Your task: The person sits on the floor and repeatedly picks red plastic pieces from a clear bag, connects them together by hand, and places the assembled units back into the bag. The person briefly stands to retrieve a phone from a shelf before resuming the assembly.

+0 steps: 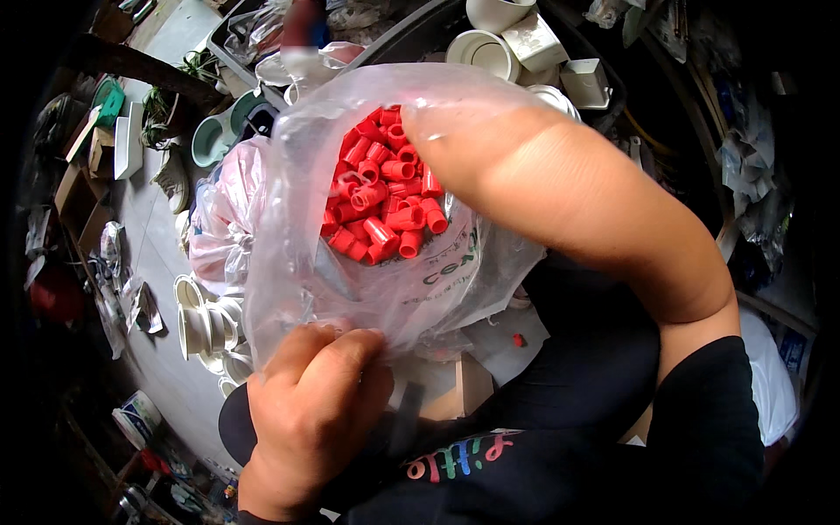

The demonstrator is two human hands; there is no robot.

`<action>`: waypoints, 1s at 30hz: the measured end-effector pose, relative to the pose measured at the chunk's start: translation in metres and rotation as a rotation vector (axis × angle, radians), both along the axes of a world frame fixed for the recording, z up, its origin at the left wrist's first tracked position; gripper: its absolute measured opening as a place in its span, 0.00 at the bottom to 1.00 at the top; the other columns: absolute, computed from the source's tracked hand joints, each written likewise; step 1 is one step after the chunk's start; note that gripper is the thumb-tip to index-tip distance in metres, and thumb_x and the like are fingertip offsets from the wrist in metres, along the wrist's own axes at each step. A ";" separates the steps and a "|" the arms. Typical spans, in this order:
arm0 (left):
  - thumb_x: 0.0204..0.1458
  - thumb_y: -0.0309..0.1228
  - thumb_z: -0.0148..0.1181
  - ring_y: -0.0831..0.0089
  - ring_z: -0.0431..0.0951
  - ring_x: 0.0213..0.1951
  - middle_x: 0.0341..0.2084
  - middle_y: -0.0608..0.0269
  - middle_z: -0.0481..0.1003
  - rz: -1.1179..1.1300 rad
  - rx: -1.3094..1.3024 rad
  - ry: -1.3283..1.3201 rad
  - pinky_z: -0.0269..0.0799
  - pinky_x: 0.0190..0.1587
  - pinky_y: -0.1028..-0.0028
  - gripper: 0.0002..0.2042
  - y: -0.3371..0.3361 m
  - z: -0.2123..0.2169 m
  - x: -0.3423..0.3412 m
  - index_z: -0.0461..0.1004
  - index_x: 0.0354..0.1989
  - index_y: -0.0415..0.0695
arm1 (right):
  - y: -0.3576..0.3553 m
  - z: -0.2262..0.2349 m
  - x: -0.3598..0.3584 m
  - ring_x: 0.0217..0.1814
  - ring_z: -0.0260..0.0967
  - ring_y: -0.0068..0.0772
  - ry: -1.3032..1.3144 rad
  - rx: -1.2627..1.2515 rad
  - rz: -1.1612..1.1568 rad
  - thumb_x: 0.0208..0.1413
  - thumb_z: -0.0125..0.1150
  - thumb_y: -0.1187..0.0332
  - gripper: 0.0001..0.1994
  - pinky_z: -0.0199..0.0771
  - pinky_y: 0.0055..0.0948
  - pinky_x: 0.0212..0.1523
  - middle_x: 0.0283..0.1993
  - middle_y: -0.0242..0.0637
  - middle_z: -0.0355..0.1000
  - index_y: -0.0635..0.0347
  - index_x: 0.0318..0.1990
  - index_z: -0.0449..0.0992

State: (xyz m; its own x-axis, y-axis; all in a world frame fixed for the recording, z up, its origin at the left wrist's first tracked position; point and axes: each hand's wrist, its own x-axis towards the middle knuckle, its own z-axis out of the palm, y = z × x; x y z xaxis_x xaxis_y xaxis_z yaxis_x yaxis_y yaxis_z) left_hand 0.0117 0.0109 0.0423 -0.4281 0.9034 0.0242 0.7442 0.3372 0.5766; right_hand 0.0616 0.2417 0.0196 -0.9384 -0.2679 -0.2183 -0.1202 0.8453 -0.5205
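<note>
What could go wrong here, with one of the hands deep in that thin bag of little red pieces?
The clear plastic bag is held up only by the left hand pinching its lower edge, so it might slip or tear and spill the red caps. The right hand reaches in at the mouth and could flick caps out; one red cap already lies loose below, and strays would be hard to find among the white fittings on the floor.

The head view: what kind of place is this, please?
Probably a cluttered small workshop or parts-sorting area for plastic fittings. The left hand grips a clear plastic bag of small red plastic tubes, the right hand reaches inside, and white fittings lie on the floor.
</note>
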 end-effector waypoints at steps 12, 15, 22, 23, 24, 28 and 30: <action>0.31 0.21 0.62 0.65 0.72 0.20 0.21 0.60 0.70 0.023 0.009 0.009 0.69 0.20 0.72 0.11 0.002 -0.002 0.001 0.73 0.27 0.45 | 0.032 0.017 -0.003 0.44 0.66 0.39 -0.012 -0.076 -0.064 0.45 0.50 0.69 0.16 0.63 0.32 0.46 0.40 0.46 0.69 0.63 0.43 0.68; 0.31 0.21 0.62 0.65 0.72 0.20 0.21 0.59 0.70 0.033 0.005 0.005 0.69 0.20 0.72 0.11 0.001 -0.001 0.001 0.73 0.27 0.44 | 0.032 0.021 -0.005 0.45 0.66 0.39 -0.047 -0.095 -0.036 0.45 0.49 0.69 0.17 0.62 0.32 0.47 0.41 0.47 0.69 0.63 0.45 0.67; 0.32 0.21 0.61 0.65 0.72 0.20 0.21 0.60 0.70 -0.006 0.029 0.017 0.68 0.20 0.72 0.10 0.000 0.001 0.002 0.71 0.26 0.45 | 0.034 0.043 -0.010 0.48 0.65 0.39 -0.050 -0.069 -0.061 0.46 0.48 0.67 0.20 0.59 0.33 0.51 0.44 0.49 0.68 0.64 0.48 0.66; 0.33 0.21 0.61 0.65 0.72 0.20 0.21 0.60 0.70 -0.001 0.039 0.025 0.68 0.21 0.72 0.09 -0.002 0.000 0.002 0.71 0.26 0.45 | 0.032 0.048 -0.009 0.49 0.64 0.39 -0.030 -0.053 -0.087 0.46 0.48 0.67 0.20 0.59 0.33 0.52 0.44 0.49 0.68 0.64 0.49 0.65; 0.33 0.22 0.61 0.65 0.72 0.20 0.21 0.60 0.71 0.003 0.050 0.032 0.68 0.21 0.72 0.09 -0.004 -0.003 0.002 0.71 0.26 0.45 | 0.028 0.053 -0.009 0.49 0.64 0.39 0.006 -0.027 -0.134 0.46 0.48 0.67 0.20 0.58 0.33 0.52 0.45 0.49 0.68 0.65 0.49 0.65; 0.38 0.24 0.59 0.64 0.72 0.20 0.20 0.60 0.70 0.026 0.110 0.036 0.69 0.23 0.72 0.07 -0.021 -0.007 0.004 0.70 0.27 0.45 | -0.025 0.049 0.017 0.37 0.69 0.46 0.555 0.319 -0.381 0.47 0.50 0.74 0.11 0.69 0.32 0.38 0.35 0.47 0.71 0.65 0.39 0.71; 0.41 0.25 0.58 0.64 0.72 0.20 0.21 0.59 0.70 0.023 0.133 0.015 0.69 0.24 0.73 0.06 -0.026 -0.006 0.008 0.71 0.29 0.44 | -0.039 0.064 0.035 0.35 0.69 0.47 0.593 0.267 -0.490 0.47 0.51 0.74 0.10 0.69 0.32 0.36 0.34 0.47 0.70 0.65 0.39 0.71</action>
State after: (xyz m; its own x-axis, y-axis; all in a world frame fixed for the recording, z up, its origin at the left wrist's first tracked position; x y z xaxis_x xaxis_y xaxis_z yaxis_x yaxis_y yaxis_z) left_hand 0.0195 -0.0148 0.0364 -0.4475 0.8816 0.1501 0.7461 0.2756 0.6062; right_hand 0.0964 0.2024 0.0832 -0.9152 0.1937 0.3533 0.1030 0.9602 -0.2594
